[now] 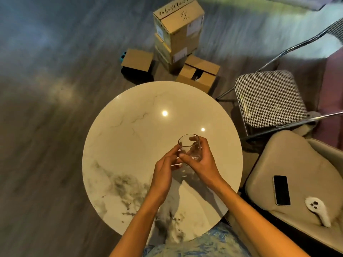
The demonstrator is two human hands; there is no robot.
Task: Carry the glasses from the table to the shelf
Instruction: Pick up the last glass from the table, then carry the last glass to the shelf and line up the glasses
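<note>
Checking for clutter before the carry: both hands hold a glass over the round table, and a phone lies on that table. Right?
Not quite. The phone lies on the beige chair beside the table, not on it, as the head view shows. The left hand and right hand do hold the glass over the table.

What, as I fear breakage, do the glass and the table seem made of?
The glass looks like clear, smooth glass: the right hand gripping it shows through its wall. The table looks like polished marble, or a marble-look slab: grey veins on white, sharp lamp reflections.
</note>
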